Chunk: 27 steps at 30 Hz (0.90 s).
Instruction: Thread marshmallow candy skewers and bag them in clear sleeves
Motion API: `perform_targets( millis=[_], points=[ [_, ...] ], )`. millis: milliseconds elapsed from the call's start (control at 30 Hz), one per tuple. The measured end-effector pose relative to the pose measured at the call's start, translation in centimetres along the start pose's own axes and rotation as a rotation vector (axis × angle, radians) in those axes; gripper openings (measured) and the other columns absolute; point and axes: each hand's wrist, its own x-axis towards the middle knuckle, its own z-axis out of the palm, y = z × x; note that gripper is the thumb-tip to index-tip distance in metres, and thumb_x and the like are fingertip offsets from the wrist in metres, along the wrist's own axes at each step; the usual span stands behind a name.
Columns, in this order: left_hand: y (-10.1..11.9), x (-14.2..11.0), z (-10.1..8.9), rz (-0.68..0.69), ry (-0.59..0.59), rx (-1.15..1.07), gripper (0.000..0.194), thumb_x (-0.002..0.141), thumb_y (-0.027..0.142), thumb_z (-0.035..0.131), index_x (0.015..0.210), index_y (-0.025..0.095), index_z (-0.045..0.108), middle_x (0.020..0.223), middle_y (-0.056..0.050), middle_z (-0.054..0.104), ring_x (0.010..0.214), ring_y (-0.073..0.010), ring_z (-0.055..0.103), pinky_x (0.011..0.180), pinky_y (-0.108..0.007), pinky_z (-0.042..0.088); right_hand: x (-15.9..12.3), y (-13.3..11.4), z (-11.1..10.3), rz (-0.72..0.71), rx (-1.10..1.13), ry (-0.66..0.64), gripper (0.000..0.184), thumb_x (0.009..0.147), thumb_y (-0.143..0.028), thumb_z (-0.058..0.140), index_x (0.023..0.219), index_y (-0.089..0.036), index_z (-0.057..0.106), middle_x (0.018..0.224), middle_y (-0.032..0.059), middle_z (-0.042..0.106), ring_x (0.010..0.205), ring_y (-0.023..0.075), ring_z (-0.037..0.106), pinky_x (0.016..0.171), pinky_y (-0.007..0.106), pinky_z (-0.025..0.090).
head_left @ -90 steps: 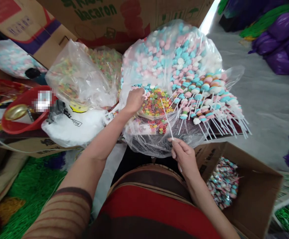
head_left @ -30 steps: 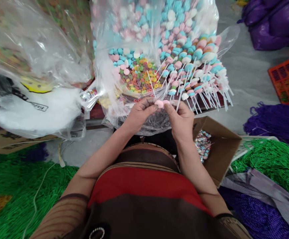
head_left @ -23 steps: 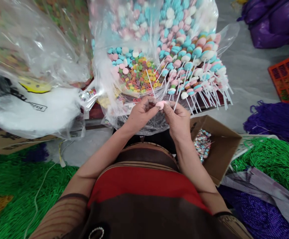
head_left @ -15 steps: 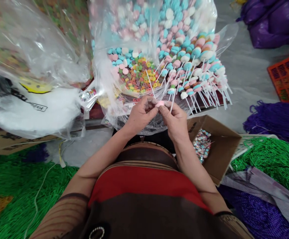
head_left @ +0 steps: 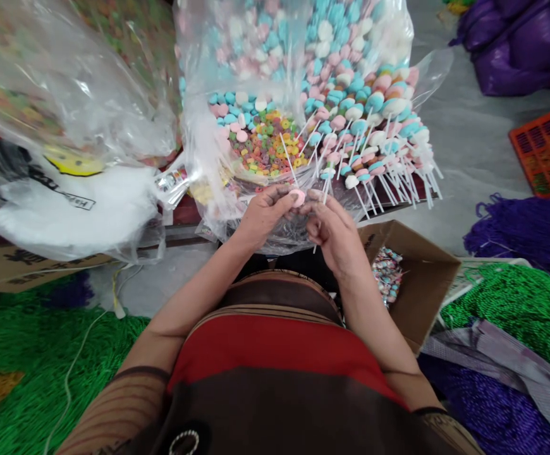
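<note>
Left hand (head_left: 258, 218), in the head view, has thumb and fingers closed in a pinch around a pink candy (head_left: 297, 198), near the plastic bag's front edge (head_left: 256, 179). Right hand (head_left: 339, 237) is half curled, a white stick (head_left: 315, 248) among its fingers; whether its fingertips touch the candy is unclear. The candy could slip if the small pinch loosens, or crack or squash if squeezed hard; a loose right grip could let the stick tilt.
</note>
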Motion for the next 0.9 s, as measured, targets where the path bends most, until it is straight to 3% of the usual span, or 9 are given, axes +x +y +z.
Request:
perform_targets(
  millis=[133,367,567,767,900],
  points=[
    [-0.3,0.3,-0.3,-0.041,0.066,-0.079,0.016,0.083,0.028,0.080,0.088,0.018,0.069,0.073,0.004,0.070,0.062,-0.0065,0.062,0.059,-0.019,0.047,-0.7,0.6,-0.4,-0.082,-0.066,0.020,0.031,0.092,-0.050,0.068,0.112,-0.026,0.073,0.099,0.0020,0.070,0.056,0.0077,0.042,0.044,0.022,0.031],
    [-0.2,0.5,-1.0,-0.135,0.056,-0.298,0.021,0.078,0.023,0.087,0.093,0.019,0.072,0.083,0.003,0.073,0.066,-0.0061,0.064,0.065,-0.021,0.053,-2.5,0.8,-1.2,-0.088,-0.295,-0.105,0.048,0.098,-0.055,0.059,0.132,-0.023,0.071,0.059,-0.0055,0.063,0.045,0.0089,0.047,0.047,0.023,0.039],
    [-0.5,0.7,-1.0,-0.143,0.073,-0.399,0.015,0.081,0.020,0.086,0.089,0.020,0.072,0.085,0.003,0.073,0.072,-0.0071,0.067,0.071,-0.022,0.055,-3.5,0.5,-0.9,-0.113,-0.489,-0.131,0.042,0.101,-0.048,0.055,0.118,-0.019,0.079,0.044,-0.0091,0.046,0.037,0.0090,0.041,0.046,0.024,0.038],
    [-0.6,0.7,-0.6,-0.112,0.072,-0.355,0.020,0.079,0.022,0.088,0.091,0.021,0.071,0.087,0.004,0.073,0.075,-0.0080,0.067,0.071,-0.022,0.054,-3.2,0.5,-0.7,-0.147,-0.604,-0.078,0.043,0.100,-0.050,0.055,0.112,-0.018,0.080,0.047,-0.0069,0.045,0.044,0.0109,0.042,0.048,0.024,0.037],
    [-1.2,0.7,-0.6,-0.009,0.095,-0.290,0.028,0.074,0.029,0.092,0.090,0.021,0.071,0.082,0.005,0.071,0.072,-0.0072,0.064,0.069,-0.022,0.052,-3.3,0.1,-0.7,-0.124,-0.619,-0.076,0.045,0.100,-0.052,0.055,0.109,-0.016,0.081,0.048,-0.0058,0.045,0.048,0.0119,0.045,0.049,0.024,0.037]
  ],
)
